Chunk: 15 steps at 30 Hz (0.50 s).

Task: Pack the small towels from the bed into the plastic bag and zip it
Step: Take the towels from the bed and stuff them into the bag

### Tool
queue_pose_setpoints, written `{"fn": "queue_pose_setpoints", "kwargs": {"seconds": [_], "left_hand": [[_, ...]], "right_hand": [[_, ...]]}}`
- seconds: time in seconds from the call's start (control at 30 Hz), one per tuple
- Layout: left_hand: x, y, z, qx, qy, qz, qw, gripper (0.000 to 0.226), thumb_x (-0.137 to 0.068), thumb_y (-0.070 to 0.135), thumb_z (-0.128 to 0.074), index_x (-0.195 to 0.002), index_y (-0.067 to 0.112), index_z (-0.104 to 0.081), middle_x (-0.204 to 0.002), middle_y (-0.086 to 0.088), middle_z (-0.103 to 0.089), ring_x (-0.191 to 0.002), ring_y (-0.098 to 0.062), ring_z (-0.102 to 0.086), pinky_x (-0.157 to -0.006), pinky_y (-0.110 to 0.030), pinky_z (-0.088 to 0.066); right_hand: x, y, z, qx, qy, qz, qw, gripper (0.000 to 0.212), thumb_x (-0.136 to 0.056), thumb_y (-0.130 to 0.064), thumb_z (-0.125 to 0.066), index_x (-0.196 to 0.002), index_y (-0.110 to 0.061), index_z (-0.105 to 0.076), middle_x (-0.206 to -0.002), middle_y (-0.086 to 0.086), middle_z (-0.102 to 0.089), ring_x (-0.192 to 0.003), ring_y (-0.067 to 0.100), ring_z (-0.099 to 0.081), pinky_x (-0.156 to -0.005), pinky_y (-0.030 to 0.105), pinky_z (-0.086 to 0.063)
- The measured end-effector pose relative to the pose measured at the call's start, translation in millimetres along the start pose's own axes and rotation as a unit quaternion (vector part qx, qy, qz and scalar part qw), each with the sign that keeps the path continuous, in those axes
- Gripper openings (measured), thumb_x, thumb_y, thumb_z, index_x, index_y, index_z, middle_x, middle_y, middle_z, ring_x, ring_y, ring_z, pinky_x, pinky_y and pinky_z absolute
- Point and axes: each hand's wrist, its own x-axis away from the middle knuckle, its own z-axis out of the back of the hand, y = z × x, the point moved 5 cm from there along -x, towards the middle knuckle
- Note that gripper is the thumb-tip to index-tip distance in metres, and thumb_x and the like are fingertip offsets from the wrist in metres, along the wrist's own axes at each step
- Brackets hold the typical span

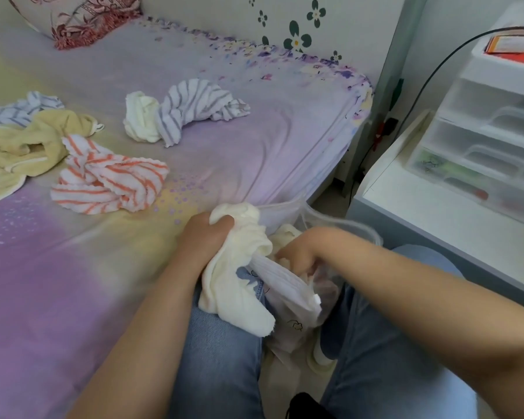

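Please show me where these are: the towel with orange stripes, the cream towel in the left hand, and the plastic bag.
orange-striped towel (109, 184), head view, middle of its bunched folds
cream towel (235, 279), head view, part hanging below the left hand
plastic bag (288, 287), head view, crumpled upper side

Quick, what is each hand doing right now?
Left hand: grips the cream towel.
Right hand: fingers curled at the plastic bag mouth, seemingly holding it.

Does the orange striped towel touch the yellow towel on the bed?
Touching. In the head view the orange striped towel overlaps the edge of the yellow towel, with no sheet visible between them.
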Motion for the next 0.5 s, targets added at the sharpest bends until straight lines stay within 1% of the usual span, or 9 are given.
{"fn": "queue_pose_setpoints", "kwargs": {"seconds": [0.07, 0.13, 0.2, 0.23, 0.27, 0.33, 0.4, 0.43, 0.5], "left_hand": [[-1, 2, 1, 0.017, -0.003, 0.012, 1.000, 0.023, -0.081, 0.037, -0.052, -0.086, 0.019, -0.066, -0.083, 0.001, -0.066, -0.083, -0.022, -0.061, -0.074, -0.032, -0.045], [1, 5, 1, 0.052, 0.008, 0.016, 0.998, 0.024, -0.075, 0.039, -0.054, -0.085, 0.021, -0.066, -0.088, 0.002, -0.069, -0.090, -0.023, -0.064, -0.085, -0.036, -0.049], [2, 13, 1, 0.093, 0.034, 0.010, 0.995, 0.029, -0.071, 0.038, -0.053, -0.088, 0.019, -0.067, -0.094, 0.001, -0.071, -0.095, -0.022, -0.066, -0.093, -0.040, -0.051], [2, 20, 1, 0.121, 0.054, -0.001, 0.991, 0.028, -0.075, 0.034, -0.054, -0.094, 0.019, -0.069, -0.098, 0.000, -0.071, -0.097, -0.020, -0.066, -0.095, -0.040, -0.051], [2, 28, 1, 0.153, 0.079, -0.011, 0.985, 0.028, -0.081, 0.029, -0.056, -0.103, 0.017, -0.069, -0.102, 0.000, -0.070, -0.100, -0.019, -0.066, -0.095, -0.038, -0.051], [3, 47, 5, 0.226, 0.140, -0.042, 0.963, 0.025, -0.090, 0.022, -0.057, -0.112, 0.015, -0.067, -0.106, 0.001, -0.069, -0.105, -0.017, -0.066, -0.096, -0.035, -0.051], [6, 71, 6, 0.285, 0.147, -0.125, 0.939, 0.021, -0.093, 0.023, -0.057, -0.113, 0.019, -0.064, -0.108, 0.004, -0.070, -0.100, -0.009, -0.066, -0.090, -0.029, -0.053], [11, 83, 3, 0.287, 0.124, -0.181, 0.933, 0.018, -0.093, 0.020, -0.059, -0.111, 0.020, -0.062, -0.105, 0.004, -0.069, -0.092, -0.004, -0.066, -0.081, -0.021, -0.054], [23, 100, -12, 0.169, 0.046, -0.299, 0.938, 0.025, -0.085, 0.005, -0.063, -0.106, 0.019, -0.062, -0.099, 0.000, -0.061, -0.080, 0.008, -0.058, -0.072, -0.011, -0.048]], "right_hand": [[30, 12, 8, -0.062, 0.009, 0.020, 0.998, 0.059, -0.088, -0.048, -0.061, -0.131, -0.008, -0.053, -0.128, 0.010, -0.061, -0.098, 0.030, -0.070, -0.087, 0.044, -0.057], [58, 19, 6, -0.055, 0.025, 0.068, 0.996, 0.064, -0.086, -0.065, -0.050, -0.128, -0.017, -0.059, -0.127, -0.004, -0.060, -0.105, 0.020, -0.067, -0.095, 0.037, -0.051], [83, 12, -7, -0.051, 0.026, 0.119, 0.991, 0.071, -0.083, -0.072, -0.043, -0.140, -0.030, -0.046, -0.138, -0.013, -0.051, -0.125, 0.007, -0.050, -0.107, 0.028, -0.034], [92, 6, -14, -0.057, 0.023, 0.146, 0.987, 0.072, -0.083, -0.069, -0.048, -0.146, -0.036, -0.034, -0.138, -0.018, -0.047, -0.126, -0.002, -0.043, -0.108, 0.024, -0.029], [95, 1, -21, -0.065, 0.013, 0.171, 0.983, 0.075, -0.084, -0.063, -0.055, -0.149, -0.041, -0.024, -0.128, -0.025, -0.052, -0.116, -0.013, -0.044, -0.106, 0.019, -0.029], [96, -7, -34, -0.053, 0.031, 0.181, 0.982, 0.081, -0.086, -0.046, -0.066, -0.150, -0.042, -0.016, -0.081, -0.037, -0.051, -0.073, -0.027, -0.045, -0.080, 0.002, -0.032], [93, -18, -40, -0.020, 0.097, 0.179, 0.979, 0.078, -0.089, -0.031, -0.063, -0.151, -0.041, -0.016, -0.057, -0.028, -0.046, -0.055, -0.014, -0.047, -0.060, 0.006, -0.034], [94, -24, -43, -0.007, 0.128, 0.185, 0.974, 0.076, -0.090, -0.027, -0.059, -0.150, -0.042, -0.016, -0.057, -0.022, -0.047, -0.056, -0.005, -0.049, -0.061, 0.012, -0.036], [96, -28, -46, 0.008, 0.191, 0.183, 0.964, 0.068, -0.090, -0.023, -0.053, -0.148, -0.045, -0.023, -0.068, -0.016, -0.046, -0.068, 0.011, -0.050, -0.068, 0.026, -0.044]]}}
